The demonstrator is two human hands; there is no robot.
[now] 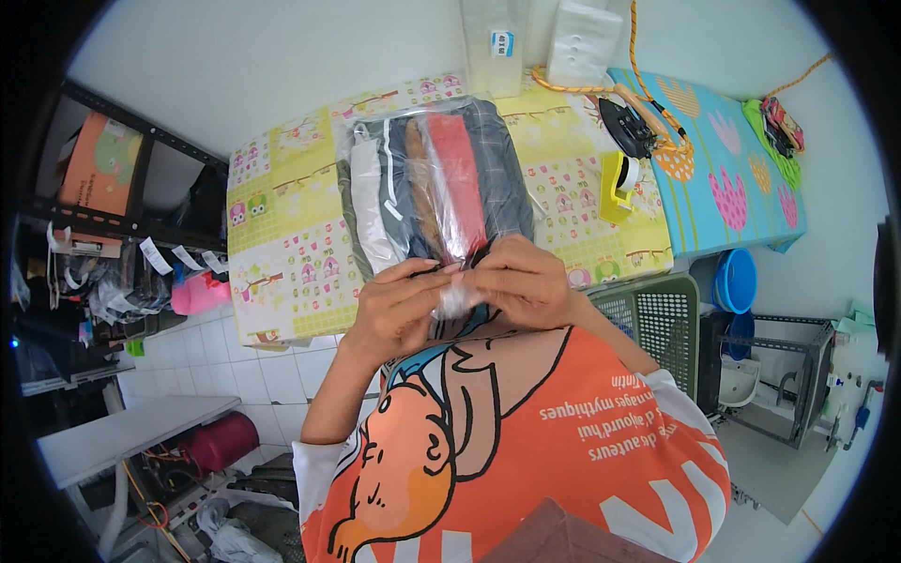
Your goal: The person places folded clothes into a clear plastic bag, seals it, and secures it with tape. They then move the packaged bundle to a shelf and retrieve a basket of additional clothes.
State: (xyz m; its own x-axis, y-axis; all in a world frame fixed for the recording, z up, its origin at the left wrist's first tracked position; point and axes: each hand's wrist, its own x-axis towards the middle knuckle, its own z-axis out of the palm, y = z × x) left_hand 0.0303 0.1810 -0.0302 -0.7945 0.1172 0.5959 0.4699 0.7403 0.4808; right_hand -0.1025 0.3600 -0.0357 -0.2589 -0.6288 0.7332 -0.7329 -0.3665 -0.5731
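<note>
Left hand and right hand, close together, both pinching the gathered near end of a clothes-filled clear plastic bag, which lies far of them on the owl-print tablecloth, long axis near-to-far, neither hand clearly nearer.

Observed: my owl-print-covered table carries a clear plastic bag of folded clothes before me; rightward, yellow tape dispenser; black clothes iron at right edge.

A small laundry workroom: iron, tape dispenser, bagged folded clothes.
</note>
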